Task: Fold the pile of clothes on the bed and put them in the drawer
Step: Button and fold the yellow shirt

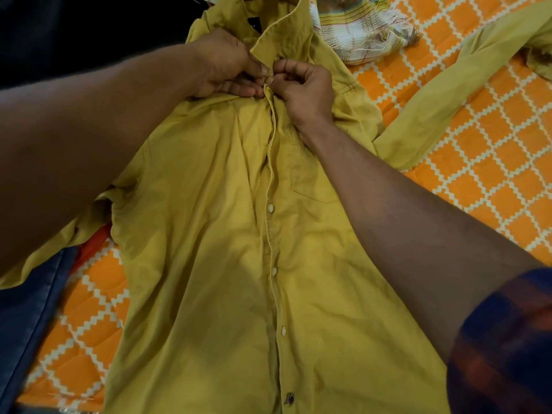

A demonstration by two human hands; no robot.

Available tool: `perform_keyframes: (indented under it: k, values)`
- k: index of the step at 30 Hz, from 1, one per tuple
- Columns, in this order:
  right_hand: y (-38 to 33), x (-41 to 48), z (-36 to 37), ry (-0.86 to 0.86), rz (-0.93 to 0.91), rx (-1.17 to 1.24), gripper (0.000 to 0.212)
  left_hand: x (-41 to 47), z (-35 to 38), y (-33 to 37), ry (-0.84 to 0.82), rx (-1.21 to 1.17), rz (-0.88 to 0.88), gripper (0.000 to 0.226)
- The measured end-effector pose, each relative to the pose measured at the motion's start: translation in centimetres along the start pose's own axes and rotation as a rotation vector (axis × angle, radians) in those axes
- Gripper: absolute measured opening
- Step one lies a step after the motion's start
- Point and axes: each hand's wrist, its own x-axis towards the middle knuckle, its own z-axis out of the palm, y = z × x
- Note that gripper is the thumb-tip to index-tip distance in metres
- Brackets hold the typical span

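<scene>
Now fastening the top button, before any fold.
We hold a closed pinch grip with both hands: left hand [227, 64] and right hand [301, 88] each nip one placket [270, 162] edge just below the collar [286, 28]. The yellow shirt [224, 264] lies face up on the bed [493, 174]; align its edges first and the fold should come out square.

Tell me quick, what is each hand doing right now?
Left hand: closed, pinching the mustard-yellow button-up cloth shirt just below its collar.
Right hand: closed, pinching the same shirt's front edge there.
</scene>
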Motion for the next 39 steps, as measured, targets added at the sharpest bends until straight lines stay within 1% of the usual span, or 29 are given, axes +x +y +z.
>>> perform_keyframes:
  k: [5,9,12,16,21,23,27,29,30,33,34,35,37,39]
  values:
    - [0.3,-0.1,0.2,0.013,-0.019,0.04,0.02,0.0,0.1,0.0,0.04,0.08,0.027,0.009]
    - [0.4,0.0,-0.1,-0.019,-0.006,0.078,0.021,0.1,0.1,0.1,0.024,0.068,0.008,0.006]
    - [0.6,0.0,-0.4,-0.02,-0.018,0.092,0.023,0.1,0.1,0.4,0.008,0.092,-0.012,0.013]
    - [1.2,0.3,-0.2,-0.002,-0.044,0.064,0.025,0.9,0.5,0.6,0.055,0.151,-0.024,0.011]
    - [1.7,0.4,0.1,0.024,-0.089,0.027,0.026,1.3,0.7,1.5,0.029,0.21,-0.1,0.008]
    - [1.8,0.5,0.2,0.032,-0.1,0.015,0.024,1.2,0.8,1.1,0.064,0.214,-0.058,0.009]
    - [1.9,0.6,0.4,0.04,-0.101,-0.031,0.023,0.6,0.9,-0.7,0.119,0.215,0.114,0.008]
    - [1.7,0.5,0.5,0.045,-0.1,-0.043,0.023,0.2,1.2,-1.9,0.184,0.255,0.208,0.004]
    - [1.5,0.4,0.7,0.06,-0.112,-0.048,0.021,0.1,1.4,-2.5,0.233,0.311,0.265,0.007]
    - [1.4,0.2,0.9,0.109,-0.143,-0.059,0.021,-0.5,2.6,-3.8,0.352,0.512,0.441,0.032]
    - [1.3,0.2,0.9,0.108,-0.156,-0.062,0.022,-0.3,3.1,-4.1,0.394,0.542,0.464,0.037]
    - [1.4,0.1,0.9,0.102,-0.171,-0.069,0.022,0.0,3.4,-4.2,0.45,0.559,0.456,0.038]
    - [1.5,0.0,1.1,0.101,-0.2,-0.093,0.02,0.6,3.8,-4.0,0.577,0.576,0.376,0.034]
    - [1.5,-0.2,1.0,0.12,-0.223,-0.076,0.018,0.8,4.2,-3.9,0.626,0.549,0.317,0.029]
